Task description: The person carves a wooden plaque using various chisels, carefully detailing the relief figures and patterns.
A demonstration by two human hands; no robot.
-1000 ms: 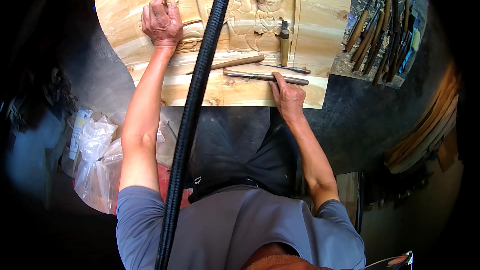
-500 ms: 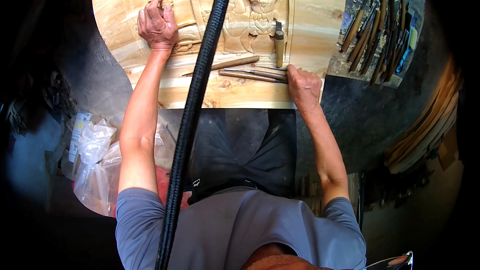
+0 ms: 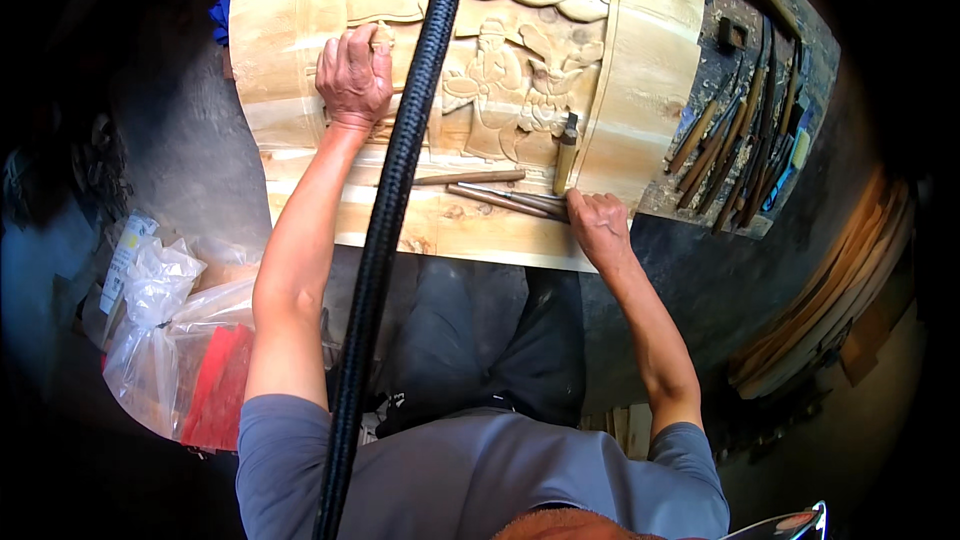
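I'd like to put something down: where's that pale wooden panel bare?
The pale wooden panel is bare at right, between its carved relief and the dark, littered board. Crowded: that board, with brown-handled tools, and the panel's lower edge, with slim wood-handled tools by the right hand.

Bright light, deep shadow
We see the carved panel (image 3: 500,90) brightly lit, the floor (image 3: 690,280) around it dim, fisheye blackness beyond.

The pale yellow carved wooden panel (image 3: 655,70) looks smooth; the slim brown wooden tool handle (image 3: 470,178) is matt, the clear plastic bag (image 3: 155,290) glossy, the black braided cord (image 3: 402,145) textured, the grey cloth shirt (image 3: 450,470) matt.
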